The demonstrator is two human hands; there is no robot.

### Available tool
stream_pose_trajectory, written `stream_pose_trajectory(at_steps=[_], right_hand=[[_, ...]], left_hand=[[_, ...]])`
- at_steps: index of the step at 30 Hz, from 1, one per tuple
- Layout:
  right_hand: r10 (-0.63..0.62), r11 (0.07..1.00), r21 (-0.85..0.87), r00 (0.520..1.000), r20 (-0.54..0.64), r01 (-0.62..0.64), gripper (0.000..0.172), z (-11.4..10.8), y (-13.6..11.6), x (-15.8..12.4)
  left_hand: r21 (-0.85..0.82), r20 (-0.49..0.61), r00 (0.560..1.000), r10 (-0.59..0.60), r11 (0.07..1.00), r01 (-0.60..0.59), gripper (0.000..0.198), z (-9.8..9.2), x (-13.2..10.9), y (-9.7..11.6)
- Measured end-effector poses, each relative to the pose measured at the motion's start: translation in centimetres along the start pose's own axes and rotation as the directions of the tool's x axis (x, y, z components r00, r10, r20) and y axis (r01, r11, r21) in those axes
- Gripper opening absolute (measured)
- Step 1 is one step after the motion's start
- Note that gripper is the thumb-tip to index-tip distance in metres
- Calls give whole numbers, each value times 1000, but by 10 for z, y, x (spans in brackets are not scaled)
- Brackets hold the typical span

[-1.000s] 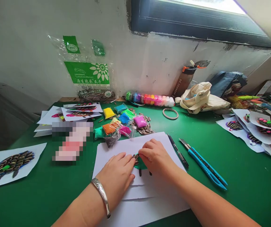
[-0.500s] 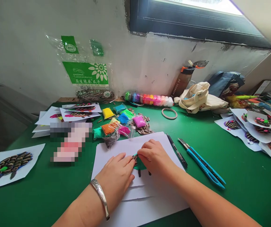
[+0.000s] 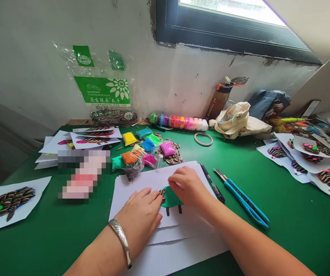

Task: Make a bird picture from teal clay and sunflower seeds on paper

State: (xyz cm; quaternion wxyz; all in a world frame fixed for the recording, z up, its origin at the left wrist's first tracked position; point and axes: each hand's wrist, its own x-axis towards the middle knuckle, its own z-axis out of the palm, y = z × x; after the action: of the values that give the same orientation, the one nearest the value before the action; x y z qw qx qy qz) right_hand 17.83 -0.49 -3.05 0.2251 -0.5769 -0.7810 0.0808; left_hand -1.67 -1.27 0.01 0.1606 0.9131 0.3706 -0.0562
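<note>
A flat green clay shape (image 3: 170,198) with two dark legs lies on a stack of white paper sheets (image 3: 165,245). Striped sunflower seeds (image 3: 162,193) are stuck along its left edge. My left hand (image 3: 142,214), silver bangle on the wrist, rests flat on the paper with its fingers stretched out, the fingertips touching the seeds. My right hand (image 3: 186,186) sits just right of the clay, fingers curled and pinched over its upper edge; what they pinch is hidden.
Small bags of coloured clay (image 3: 142,149) and loose seeds (image 3: 173,157) lie beyond the paper. A black pen (image 3: 212,188) and a blue utility knife (image 3: 242,198) lie to the right. Finished seed pictures (image 3: 6,201) sit at the left, and another pile of them (image 3: 311,157) at the right.
My right hand has shifted a little up and right, uncovering more of the green clay shape. The left hand has stayed put. The view has drifted slightly.
</note>
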Motion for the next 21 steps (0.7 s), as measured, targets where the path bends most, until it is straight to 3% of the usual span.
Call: stream_pose_trajectory(at_steps=[3, 7, 15, 19, 21], right_hand=[[155, 986, -48, 984, -89, -159, 19, -15, 20, 12], [293, 923, -247, 955, -49, -296, 22, -20, 41, 30], [292, 910, -297, 956, -37, -289, 24, 0, 49, 45], [298, 906, -294, 952, -72, -305, 24, -9, 39, 34], [274, 937, -209, 960, -58, -280, 22, -17, 26, 23]], left_hand=[[-24, -1, 1000, -13, 1000, 13, 36, -3, -1, -2], [-33, -1, 1000, -22, 999, 22, 35, -4, -2, -4], [-37, -25, 1000, 2, 999, -3, 31, 1, -2, -3], [-43, -13, 1000, -13, 999, 13, 32, 2, -3, -4], [-41, -4, 1000, -12, 999, 12, 32, 2, -3, -3]])
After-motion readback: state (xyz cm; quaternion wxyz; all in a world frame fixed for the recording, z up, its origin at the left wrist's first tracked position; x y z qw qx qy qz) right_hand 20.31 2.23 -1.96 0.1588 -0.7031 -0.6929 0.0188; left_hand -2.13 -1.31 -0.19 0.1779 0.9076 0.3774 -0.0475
